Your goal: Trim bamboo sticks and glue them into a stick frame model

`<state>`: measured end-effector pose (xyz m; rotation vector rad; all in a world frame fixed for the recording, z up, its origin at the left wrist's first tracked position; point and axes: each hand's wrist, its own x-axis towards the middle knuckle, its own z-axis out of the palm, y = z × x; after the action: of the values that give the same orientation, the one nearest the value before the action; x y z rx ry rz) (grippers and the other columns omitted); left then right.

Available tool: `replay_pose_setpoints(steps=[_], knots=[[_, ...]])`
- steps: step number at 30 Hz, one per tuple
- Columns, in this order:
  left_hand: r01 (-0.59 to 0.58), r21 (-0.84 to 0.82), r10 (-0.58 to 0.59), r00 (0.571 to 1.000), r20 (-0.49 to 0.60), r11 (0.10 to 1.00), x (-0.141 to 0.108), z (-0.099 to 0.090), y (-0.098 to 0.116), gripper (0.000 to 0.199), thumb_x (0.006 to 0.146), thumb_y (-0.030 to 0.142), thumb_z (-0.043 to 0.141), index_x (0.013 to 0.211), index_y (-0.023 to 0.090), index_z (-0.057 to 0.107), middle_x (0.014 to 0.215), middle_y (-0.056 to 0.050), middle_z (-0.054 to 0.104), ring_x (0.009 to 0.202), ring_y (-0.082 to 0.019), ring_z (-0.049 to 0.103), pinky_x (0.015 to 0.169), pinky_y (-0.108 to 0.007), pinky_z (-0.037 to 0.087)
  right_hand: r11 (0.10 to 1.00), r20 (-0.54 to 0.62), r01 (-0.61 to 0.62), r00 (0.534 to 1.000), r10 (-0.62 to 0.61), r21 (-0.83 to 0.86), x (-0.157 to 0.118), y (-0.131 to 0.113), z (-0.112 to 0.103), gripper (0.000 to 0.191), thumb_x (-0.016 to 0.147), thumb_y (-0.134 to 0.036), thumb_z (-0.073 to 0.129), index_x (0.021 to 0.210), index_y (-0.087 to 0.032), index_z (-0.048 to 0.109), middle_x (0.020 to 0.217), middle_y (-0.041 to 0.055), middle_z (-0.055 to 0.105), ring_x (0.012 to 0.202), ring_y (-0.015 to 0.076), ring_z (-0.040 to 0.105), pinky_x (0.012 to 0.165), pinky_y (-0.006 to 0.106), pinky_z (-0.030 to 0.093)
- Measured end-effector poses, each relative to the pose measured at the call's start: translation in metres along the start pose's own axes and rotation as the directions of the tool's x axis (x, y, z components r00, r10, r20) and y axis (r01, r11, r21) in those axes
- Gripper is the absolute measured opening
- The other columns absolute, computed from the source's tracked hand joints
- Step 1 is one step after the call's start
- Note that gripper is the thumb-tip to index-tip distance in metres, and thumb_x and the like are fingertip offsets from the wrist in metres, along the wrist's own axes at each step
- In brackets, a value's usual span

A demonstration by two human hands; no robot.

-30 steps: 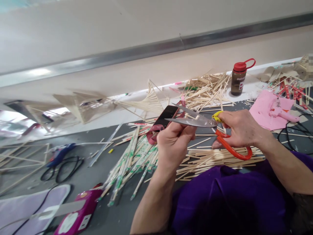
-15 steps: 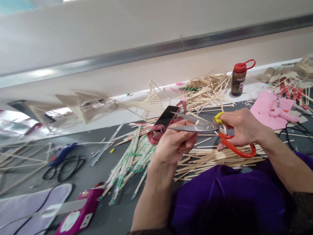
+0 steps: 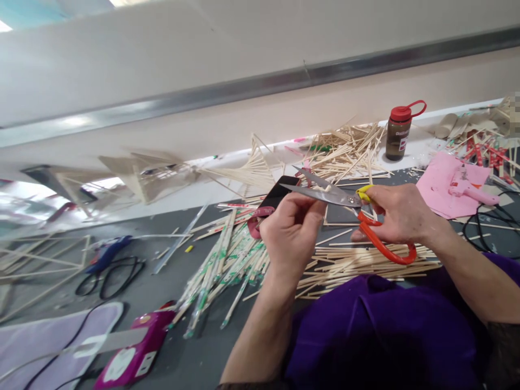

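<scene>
My right hand [image 3: 400, 212] grips a pair of scissors [image 3: 339, 197] by its red and yellow handles, the blades parted and pointing left. My left hand [image 3: 290, 230] is closed in a pinch just under the blades. A short pale end of a thin wooden stick [image 3: 327, 188] shows between the blades, held by the left fingers; the rest of it is hidden. Below the hands lies a layer of loose wooden sticks [image 3: 357, 265]. Behind the left hand are a black phone [image 3: 280, 190] and a dark pink strap [image 3: 255, 222].
Chopsticks in green-printed wrappers [image 3: 221, 271] lie to the left, near a magenta box [image 3: 136, 346] and a blue glue gun [image 3: 109, 253] with its cable. A red-capped bottle [image 3: 398, 135] stands at the back, beside a stick heap [image 3: 345, 146]. A pink glue gun [image 3: 471, 189] rests at right.
The scissors have tilted and their blades have closed slightly around the stick end. My left hand has turned a little, its fingers more curled. The view has shifted slightly.
</scene>
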<state>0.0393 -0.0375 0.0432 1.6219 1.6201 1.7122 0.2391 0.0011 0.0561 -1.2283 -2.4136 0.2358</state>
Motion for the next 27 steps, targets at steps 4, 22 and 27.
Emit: replay_pose_setpoints(steps=[4,22,27], knots=[[-0.177,0.128,0.183,0.983,-0.032,0.976,-0.003,-0.001,-0.005,0.015,0.079,0.026,0.072,0.069,0.018,0.065,0.059,0.005,0.062,0.050,-0.007,0.052,0.050,-0.019,0.041,1.000,0.006,0.023,1.000,-0.023,0.005,-0.001,-0.001,0.002,0.066,0.073,-0.084,0.048,0.075,-0.019,0.056,0.066,0.0029,0.061,0.057,0.0144,0.049,0.055,0.027,0.024],[0.558,-0.432,-0.292,0.789,0.541,0.708,0.009,-0.006,0.017,0.039,0.057,0.040,0.088,0.053,0.015,0.059,0.040,0.006,0.041,0.034,-0.003,0.029,0.033,-0.015,0.016,0.958,0.027,0.243,0.968,-0.250,0.152,0.000,0.024,-0.009,0.059,0.070,-0.075,0.066,0.076,-0.016,0.062,0.061,-0.0028,0.052,0.054,0.0093,0.044,0.055,0.025,0.023],[0.673,-0.428,-0.276,0.680,0.679,0.603,0.011,-0.014,0.017,0.035,0.057,0.041,0.089,0.061,0.015,0.067,0.040,0.005,0.043,0.033,-0.003,0.028,0.032,-0.014,0.016,0.937,-0.015,0.290,0.956,-0.293,0.196,0.001,0.026,-0.009,0.054,0.076,-0.068,0.065,0.062,-0.018,0.052,0.057,-0.0047,0.046,0.051,0.0071,0.037,0.053,0.025,0.022]])
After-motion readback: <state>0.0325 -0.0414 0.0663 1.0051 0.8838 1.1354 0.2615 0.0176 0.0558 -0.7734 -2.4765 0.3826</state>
